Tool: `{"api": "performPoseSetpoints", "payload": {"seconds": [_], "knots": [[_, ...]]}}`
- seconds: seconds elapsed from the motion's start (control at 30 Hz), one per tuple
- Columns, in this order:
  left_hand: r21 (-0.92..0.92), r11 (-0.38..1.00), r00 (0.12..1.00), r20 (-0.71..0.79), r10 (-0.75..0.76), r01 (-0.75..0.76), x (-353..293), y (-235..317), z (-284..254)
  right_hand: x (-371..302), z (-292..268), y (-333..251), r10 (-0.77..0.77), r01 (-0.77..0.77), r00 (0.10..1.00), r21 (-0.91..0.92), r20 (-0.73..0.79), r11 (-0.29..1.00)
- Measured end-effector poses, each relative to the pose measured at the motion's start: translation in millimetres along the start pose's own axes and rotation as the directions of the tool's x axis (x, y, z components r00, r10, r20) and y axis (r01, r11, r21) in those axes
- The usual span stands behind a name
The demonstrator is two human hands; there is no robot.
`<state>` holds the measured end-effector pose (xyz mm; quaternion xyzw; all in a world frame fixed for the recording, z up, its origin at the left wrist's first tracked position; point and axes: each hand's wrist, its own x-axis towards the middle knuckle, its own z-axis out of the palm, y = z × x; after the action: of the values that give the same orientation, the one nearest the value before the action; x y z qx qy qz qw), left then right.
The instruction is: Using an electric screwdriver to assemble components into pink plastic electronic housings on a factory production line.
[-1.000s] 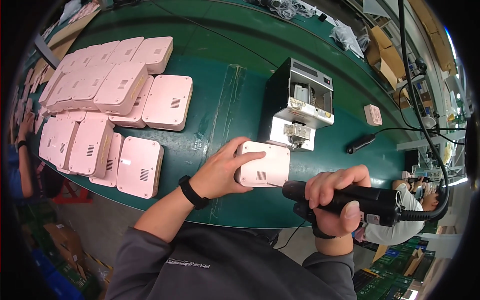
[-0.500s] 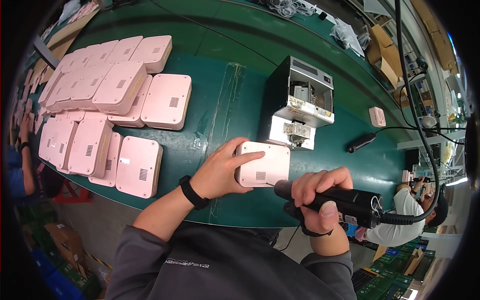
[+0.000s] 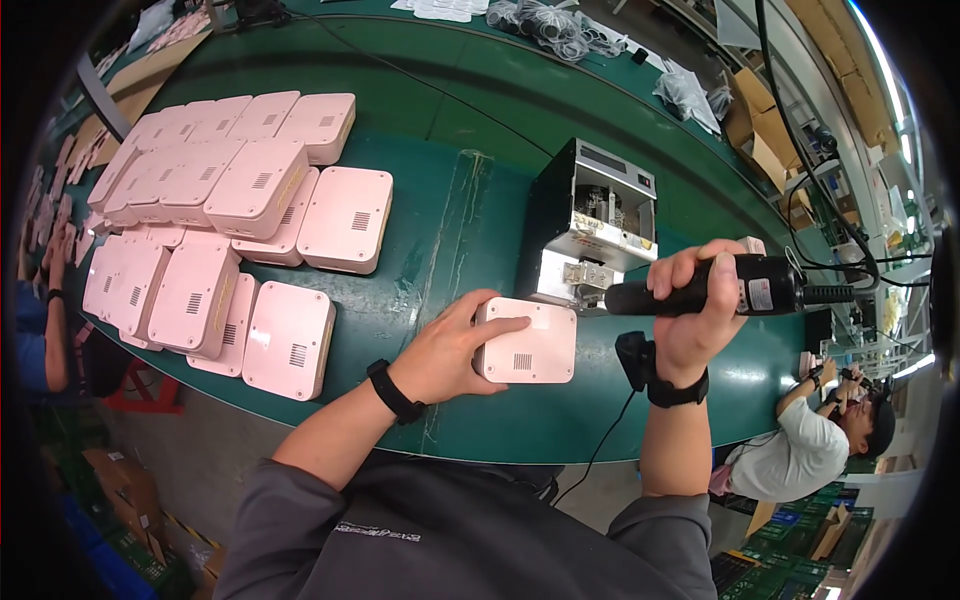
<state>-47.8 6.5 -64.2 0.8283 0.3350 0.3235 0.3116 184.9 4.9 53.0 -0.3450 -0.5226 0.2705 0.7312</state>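
A square pale-pink plastic box (image 3: 545,345) with a vent grille and corner screw holes lies flat on the bench. My left hand (image 3: 450,345) grips its left side, index finger stretched over the top and thumb at the near edge. My right hand (image 3: 695,310) is wrapped round a black corded electric screwdriver (image 3: 770,285), held nearly level. The screwdriver's front end points left, at the silver outlet of a screw feeder (image 3: 610,210) just beyond the box. Its bit tip is hard to make out against the metal.
Stacks of similar pink boxes (image 3: 290,340) fill the left of the green bench (image 3: 420,220). Bundled cables (image 3: 550,30) and plastic bags (image 3: 685,95) lie across the back. A co-worker in a white shirt (image 3: 795,450) is at the right; another person's arm (image 3: 55,300) shows far left.
My right hand has lifted the screwdriver from the pink box's near right corner, up and away to the feeder outlet. My left hand still holds the box in place. The view has shifted slightly.
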Motion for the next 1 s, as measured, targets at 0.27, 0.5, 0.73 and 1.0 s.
{"api": "performPoseSetpoints", "payload": {"seconds": [0.27,0.5,0.73,1.0], "knots": [[-0.026,1.0,0.999,0.03,-0.017,0.018,-4.3,-11.8,1.3,-62.1,34.6,-34.9,0.135,-0.18,0.956,0.155,0.262,0.971],[-0.049,0.998,0.998,-0.05,0.041,-0.043,-11.7,-19.9,1.5,-84.7,58.2,-46.5,0.311,-0.392,0.877,0.174,0.366,0.903],[-0.072,0.995,0.993,-0.101,0.068,-0.076,-16.5,-27.4,8.5,-96.2,73.8,-24.0,0.27,-0.295,0.896,0.017,0.352,0.955],[-0.031,0.993,0.987,-0.115,0.112,-0.116,-15.1,-22.9,6.5,-100.2,76.6,-31.4,0.276,-0.288,0.909,-0.008,0.314,0.958]]}}
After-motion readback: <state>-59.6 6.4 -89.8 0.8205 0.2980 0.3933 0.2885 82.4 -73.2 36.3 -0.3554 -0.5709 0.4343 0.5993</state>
